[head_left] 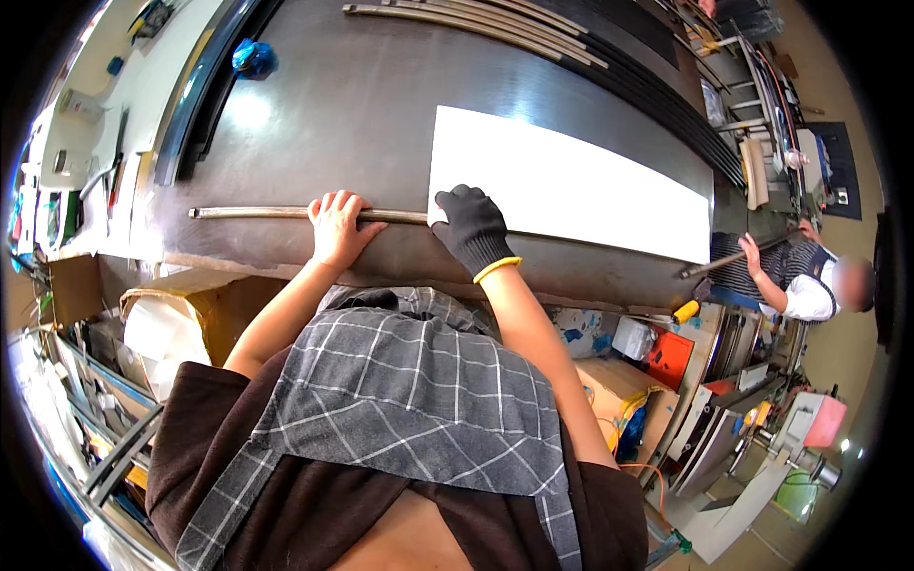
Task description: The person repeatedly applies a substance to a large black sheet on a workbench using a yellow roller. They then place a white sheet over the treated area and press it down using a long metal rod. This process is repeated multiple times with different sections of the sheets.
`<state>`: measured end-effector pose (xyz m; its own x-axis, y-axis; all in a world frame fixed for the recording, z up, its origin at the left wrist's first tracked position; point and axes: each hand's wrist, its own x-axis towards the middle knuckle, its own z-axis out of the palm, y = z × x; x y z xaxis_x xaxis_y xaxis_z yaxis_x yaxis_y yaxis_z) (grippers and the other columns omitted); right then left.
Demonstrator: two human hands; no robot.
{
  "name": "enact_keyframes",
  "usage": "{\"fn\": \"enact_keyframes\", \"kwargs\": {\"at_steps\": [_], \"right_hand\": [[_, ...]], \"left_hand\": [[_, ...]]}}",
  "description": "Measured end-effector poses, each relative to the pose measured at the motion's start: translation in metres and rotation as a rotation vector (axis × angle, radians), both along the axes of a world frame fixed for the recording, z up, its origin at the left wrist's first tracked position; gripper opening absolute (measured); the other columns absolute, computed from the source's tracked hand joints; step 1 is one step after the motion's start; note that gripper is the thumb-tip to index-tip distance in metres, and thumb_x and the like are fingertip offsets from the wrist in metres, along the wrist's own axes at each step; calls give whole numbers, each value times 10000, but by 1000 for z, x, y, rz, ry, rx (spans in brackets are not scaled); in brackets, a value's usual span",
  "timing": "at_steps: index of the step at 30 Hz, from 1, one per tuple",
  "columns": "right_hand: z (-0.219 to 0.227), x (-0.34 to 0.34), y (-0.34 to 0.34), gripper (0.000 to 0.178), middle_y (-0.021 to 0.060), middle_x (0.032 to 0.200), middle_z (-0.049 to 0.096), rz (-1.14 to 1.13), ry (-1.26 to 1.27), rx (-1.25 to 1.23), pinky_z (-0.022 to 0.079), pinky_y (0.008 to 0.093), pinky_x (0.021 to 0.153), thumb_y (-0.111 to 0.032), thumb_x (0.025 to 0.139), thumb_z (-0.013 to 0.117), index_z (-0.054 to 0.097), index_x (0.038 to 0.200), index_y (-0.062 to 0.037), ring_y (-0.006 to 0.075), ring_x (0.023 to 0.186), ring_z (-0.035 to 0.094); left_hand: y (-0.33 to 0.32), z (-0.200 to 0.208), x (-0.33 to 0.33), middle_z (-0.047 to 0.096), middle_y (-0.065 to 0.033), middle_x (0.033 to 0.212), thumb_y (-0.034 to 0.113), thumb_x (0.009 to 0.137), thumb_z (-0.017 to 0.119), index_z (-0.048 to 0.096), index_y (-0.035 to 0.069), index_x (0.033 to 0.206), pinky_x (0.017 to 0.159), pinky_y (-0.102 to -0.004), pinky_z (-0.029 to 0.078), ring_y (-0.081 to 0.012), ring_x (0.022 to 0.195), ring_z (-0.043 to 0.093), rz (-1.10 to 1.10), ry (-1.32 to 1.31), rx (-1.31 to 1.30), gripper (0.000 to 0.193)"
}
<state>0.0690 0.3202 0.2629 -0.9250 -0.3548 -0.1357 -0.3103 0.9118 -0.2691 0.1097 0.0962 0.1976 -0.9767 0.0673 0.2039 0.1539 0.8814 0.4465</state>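
Note:
A long, thin metal bar lies along the near side of a dark table. My bare left hand grips it, fingers over the far side and thumb stretched to the right. Beyond it is a white rectangular sheet, lying flat with its near edge along the bar. At the sheet's near left corner, my right hand, in a black knit glove with a yellow cuff, closes over the bar. Its fingers are bent and also touch the sheet; what lies beneath the palm is hidden.
Several metal bars and dark strips lie across the table's far side. A crumpled blue bundle sits far left. At right, a co-worker holds another bar. Cardboard boxes stand below the near edge.

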Motion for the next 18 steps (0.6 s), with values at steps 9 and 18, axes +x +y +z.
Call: {"fn": "enact_keyframes", "kwargs": {"at_steps": [9, 18], "right_hand": [[-23, -19, -16, 194, 103, 914, 653, 163, -126, 71, 518, 413, 773, -288, 842, 582, 667, 905, -126, 292, 878, 640], [-18, -17, -9, 176, 117, 927, 656, 216, -121, -53, 521, 424, 758, -248, 815, 608, 662, 897, -103, 309, 880, 642]], "left_hand": [[-18, -1, 7, 559, -17, 923, 362, 645, 795, 622, 145, 879, 907, -410, 329, -233, 985, 513, -19, 27, 38, 362], [-17, 0, 6, 557, -14, 920, 373, 639, 794, 622, 151, 875, 900, -406, 329, -231, 977, 513, -20, 36, 24, 367]]}}
